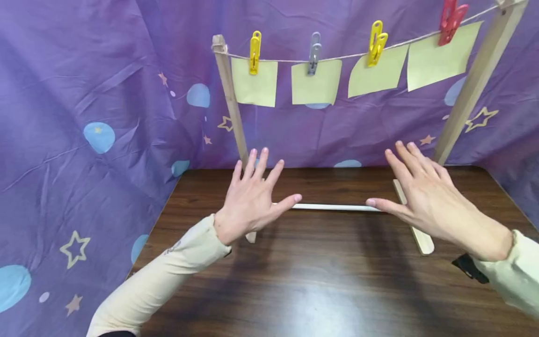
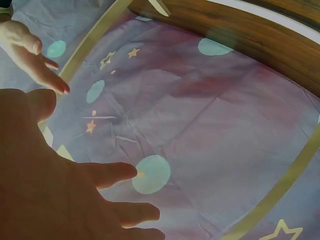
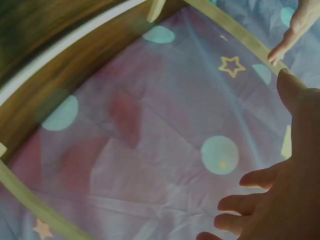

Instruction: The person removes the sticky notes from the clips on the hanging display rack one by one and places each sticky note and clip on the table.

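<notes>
Both hands are held out in the air with fingers spread and nothing in them. My left hand (image 1: pixel 250 201) is over the left end of a white rod (image 1: pixel 332 207); my right hand (image 1: pixel 429 196) is over the rod's right end and a wooden foot (image 1: pixel 423 241). Above them, a string (image 1: pixel 286 61) runs between two wooden posts. Pale yellow paper squares hang from it: one under a yellow clothespin (image 1: pixel 254 52), one under a grey clothespin (image 1: pixel 314 54), one under another yellow clothespin (image 1: pixel 376 44), and one under a red clothespin (image 1: pixel 452 22).
The left post (image 1: pixel 231 98) and the right post (image 1: pixel 480 84) rise at the back of a dark brown wooden table (image 1: pixel 303 271). Behind them hangs a purple cloth (image 1: pixel 105 196) with stars and blue spots. Part of another wooden foot (image 1: pixel 251 237) shows below my left hand.
</notes>
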`<state>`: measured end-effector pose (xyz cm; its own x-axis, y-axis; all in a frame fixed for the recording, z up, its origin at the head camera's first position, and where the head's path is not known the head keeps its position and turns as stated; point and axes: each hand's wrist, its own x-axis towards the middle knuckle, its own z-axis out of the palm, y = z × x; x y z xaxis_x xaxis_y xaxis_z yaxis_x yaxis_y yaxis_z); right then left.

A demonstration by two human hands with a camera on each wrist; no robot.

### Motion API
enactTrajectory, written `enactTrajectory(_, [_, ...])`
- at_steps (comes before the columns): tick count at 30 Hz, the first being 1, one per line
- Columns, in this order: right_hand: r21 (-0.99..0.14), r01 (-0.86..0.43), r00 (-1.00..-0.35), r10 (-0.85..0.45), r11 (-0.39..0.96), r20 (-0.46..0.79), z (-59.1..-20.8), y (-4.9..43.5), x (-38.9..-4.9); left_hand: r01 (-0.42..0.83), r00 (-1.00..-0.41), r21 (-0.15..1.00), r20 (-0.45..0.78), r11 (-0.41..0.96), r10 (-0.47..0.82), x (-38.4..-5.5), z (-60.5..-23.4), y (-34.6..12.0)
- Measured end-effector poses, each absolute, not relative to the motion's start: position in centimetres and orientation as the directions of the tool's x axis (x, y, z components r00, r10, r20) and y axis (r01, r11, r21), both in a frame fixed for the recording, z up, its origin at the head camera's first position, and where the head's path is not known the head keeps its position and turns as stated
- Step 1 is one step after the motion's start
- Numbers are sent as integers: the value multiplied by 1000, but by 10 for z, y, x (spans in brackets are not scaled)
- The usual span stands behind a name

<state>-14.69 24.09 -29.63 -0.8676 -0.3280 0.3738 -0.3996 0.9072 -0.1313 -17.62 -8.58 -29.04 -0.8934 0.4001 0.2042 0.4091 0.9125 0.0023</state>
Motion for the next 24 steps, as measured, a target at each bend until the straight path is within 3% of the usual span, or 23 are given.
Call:
enactTrajectory(7, [-141,-485,-811,-384,863,441,-267,229,-152,426,-874,22,269,904,405,-176,-281,-88])
enactTrajectory(10, [-161,-495,-797,-372,854,476,-249,222,-154,445,-862,106,318,889,394,-176,-273,-90])
enactTrajectory(13, [-187,-512,-768,-350,838,537,-231,211,-155,495,-834,261,409,829,370,-180,-265,-91])
enactTrajectory(16, [-184,-575,-687,-348,797,638,-212,198,-155,572,-803,510,509,643,310,-187,-259,-93])
enactTrajectory(19, [-149,-643,-579,-350,751,736,-194,185,-159,579,-815,757,543,303,204,-197,-255,-94])
enactTrajectory(21, [-118,-683,-510,-355,721,784,-183,182,-168,517,-854,851,506,89,120,-202,-252,-94])
enactTrajectory(24, [-50,-731,-405,-373,681,834,-173,188,-199,396,-912,904,408,-161,44,-207,-250,-93])
